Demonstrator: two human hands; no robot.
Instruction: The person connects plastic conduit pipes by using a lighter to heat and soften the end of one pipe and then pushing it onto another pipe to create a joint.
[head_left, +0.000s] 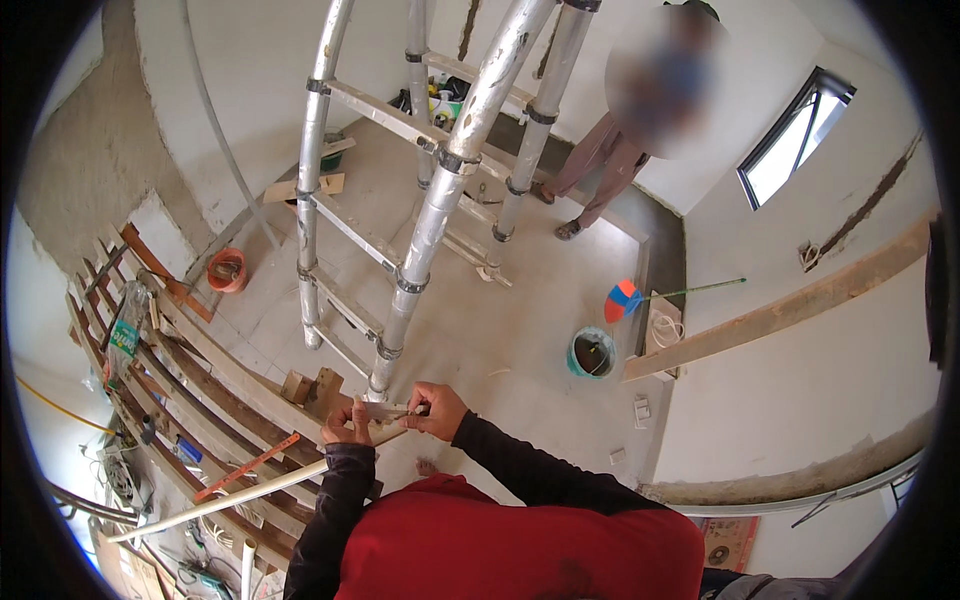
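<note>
My left hand (pixel 347 424) is closed, its thumb and fingers pinching one end of a short, flat greyish strip (pixel 384 411). My right hand (pixel 436 411) is closed at the strip's other end, with a small dark thing at its fingertips that is too small to name. Just below both hands lies the upper end of a long cream pipe (pixel 250 491). It slants down to the left, passes behind my left wrist and rests across a stack of timber (pixel 215 400). Whether either hand also touches the pipe, I cannot tell.
An aluminium ladder (pixel 425 235) stands just ahead. Wood blocks (pixel 326 388) and an orange-red level-like bar (pixel 247 467) lie by the timber. A teal bucket (pixel 591 353) stands to the right, an orange bucket (pixel 227 270) to the left. Another person (pixel 610 165) stands beyond the ladder.
</note>
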